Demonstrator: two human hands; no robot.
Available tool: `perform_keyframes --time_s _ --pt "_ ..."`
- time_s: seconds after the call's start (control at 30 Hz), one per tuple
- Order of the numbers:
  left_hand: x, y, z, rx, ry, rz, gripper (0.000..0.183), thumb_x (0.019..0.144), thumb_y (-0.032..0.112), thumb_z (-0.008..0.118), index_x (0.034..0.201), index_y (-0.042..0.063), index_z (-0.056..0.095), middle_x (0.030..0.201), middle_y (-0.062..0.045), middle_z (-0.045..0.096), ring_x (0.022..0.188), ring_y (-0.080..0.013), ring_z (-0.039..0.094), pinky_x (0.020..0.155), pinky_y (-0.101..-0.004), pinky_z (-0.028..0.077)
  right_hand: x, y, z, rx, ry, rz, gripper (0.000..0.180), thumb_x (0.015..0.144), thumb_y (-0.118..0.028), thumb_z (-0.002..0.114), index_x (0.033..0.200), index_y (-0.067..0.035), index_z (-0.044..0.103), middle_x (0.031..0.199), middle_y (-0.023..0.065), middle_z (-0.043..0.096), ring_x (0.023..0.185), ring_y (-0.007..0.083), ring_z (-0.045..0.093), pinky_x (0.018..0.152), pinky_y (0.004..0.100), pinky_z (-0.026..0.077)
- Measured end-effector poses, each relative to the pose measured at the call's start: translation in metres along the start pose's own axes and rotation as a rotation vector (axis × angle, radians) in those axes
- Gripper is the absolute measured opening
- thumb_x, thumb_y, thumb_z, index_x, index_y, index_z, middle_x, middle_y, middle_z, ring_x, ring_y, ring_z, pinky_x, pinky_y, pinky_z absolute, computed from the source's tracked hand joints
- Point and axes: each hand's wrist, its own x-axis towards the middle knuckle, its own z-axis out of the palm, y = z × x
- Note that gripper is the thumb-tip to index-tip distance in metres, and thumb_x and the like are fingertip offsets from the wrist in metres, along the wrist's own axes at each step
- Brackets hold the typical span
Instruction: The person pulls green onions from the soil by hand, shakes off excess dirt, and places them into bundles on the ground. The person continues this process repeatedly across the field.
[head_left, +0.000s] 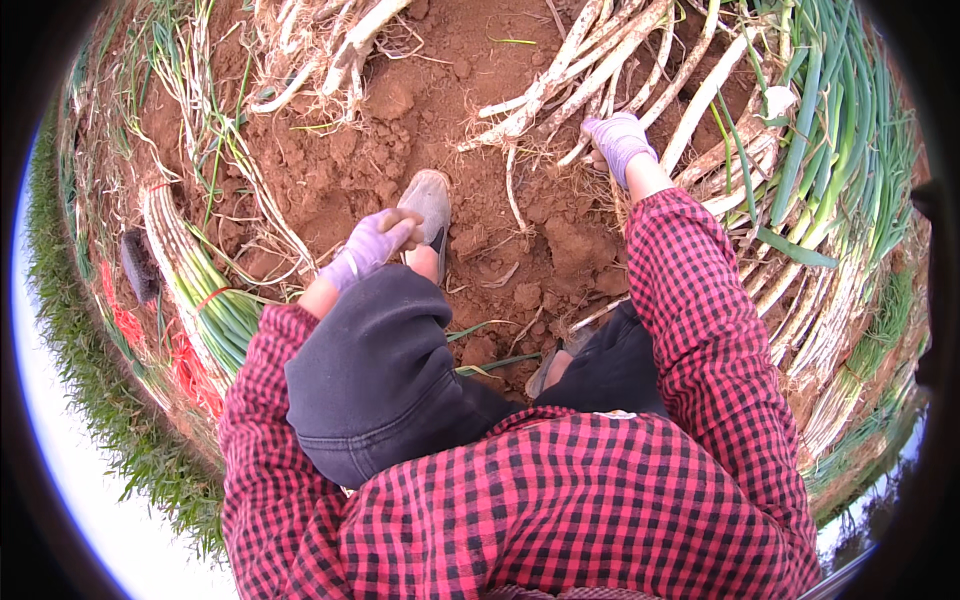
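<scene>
My right hand (619, 147), in a light purple fingerless covering, is curled at the root ends of a large heap of green onions (600, 64). A pale stalk shows at its fingers, and thin roots hang below it; the grip itself is partly hidden. Above my bent knee, my left hand (379, 238) has its fingers curled in with the thumb against them, and nothing shows in it. To its left lies a bundle of green onions (176, 247), bound with red ties near the root end and around the green part.
Reddish-brown soil (420, 127) with clods lies between my shoes. Another pile of rooted stalks (330, 52) is ahead. Red twine (193, 367) and a dark object (139, 266) lie at left, near a grass strip (97, 405). Long green leaves (840, 157) spread at right.
</scene>
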Motion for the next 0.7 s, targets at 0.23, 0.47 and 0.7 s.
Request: perform_keyframes --time_s 0.23,0.47,0.7 --pt "0.134 0.070 0.118 0.259 -0.045 -0.060 0.041 0.086 0.023 0.067 0.115 -0.003 0.055 0.098 -0.013 0.066 0.093 -0.0221 0.063 0.086 -0.0334 0.049 -0.058 0.029 0.018 0.489 -0.780 0.150 0.019 0.090 -0.019 0.058 0.075 -0.008 0.056 0.063 0.0006 0.055 0.059 0.0133 0.054 0.058 0.0302 0.047" --pt "0.080 0.087 0.105 -0.553 -0.444 -0.063 0.038 0.092 0.034 0.059 0.114 0.003 0.053 0.100 -0.012 0.064 0.090 -0.0231 0.065 0.085 -0.0460 0.053 -0.031 0.060 0.062 0.467 -0.657 -0.273 0.032 0.096 -0.036 0.048 0.104 -0.008 0.061 0.093 0.0082 0.064 0.075 0.0194 0.061 0.069 0.0321 0.049" --pt "0.009 0.156 0.046 -0.087 -0.211 -0.059 0.025 0.095 0.031 0.055 0.104 0.008 0.052 0.066 0.004 0.051 0.047 -0.0053 0.040 0.043 -0.0214 0.039 -0.068 -0.007 0.056 0.896 -0.873 0.084 0.035 0.088 -0.052 0.053 0.098 -0.020 0.058 0.098 0.0005 0.064 0.106 0.0207 0.053 0.095 0.0486 0.031"
